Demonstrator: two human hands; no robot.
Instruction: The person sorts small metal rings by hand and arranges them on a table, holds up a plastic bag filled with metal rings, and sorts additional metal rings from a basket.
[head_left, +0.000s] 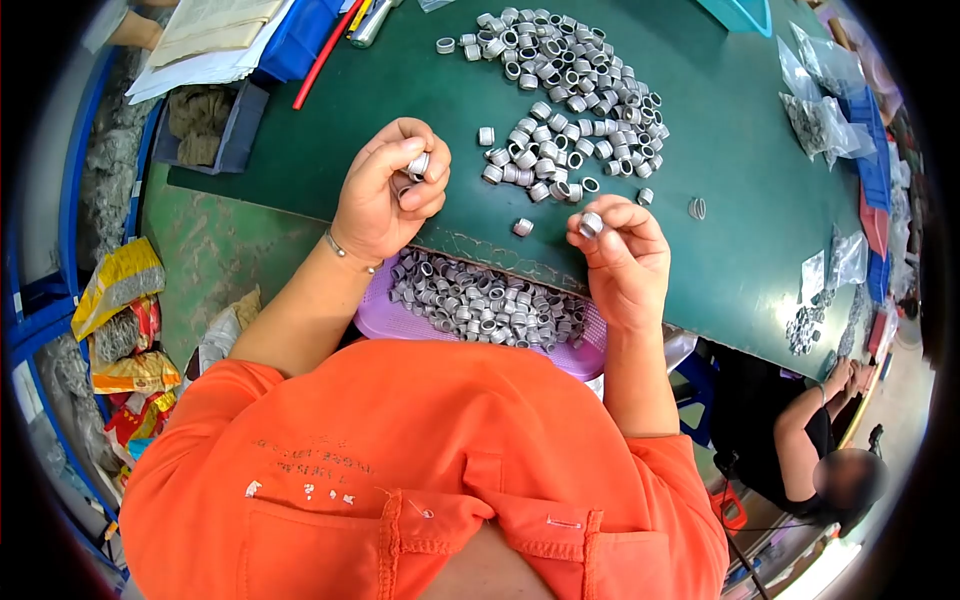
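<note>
My left hand, with a bangle at the wrist, is closed on a small grey metal ring above the near edge of the green table. Between the fingertips of my right hand is another grey ring. A large pile of such rings lies on the table beyond my hands. One loose ring rests between my hands, near the table edge. Below that edge a purple basket holds many more rings.
At the upper left are a grey bin with cloth, a blue bin, papers and a red stick. Plastic bags lie at the right. A co-worker in dark clothing sits at the lower right.
</note>
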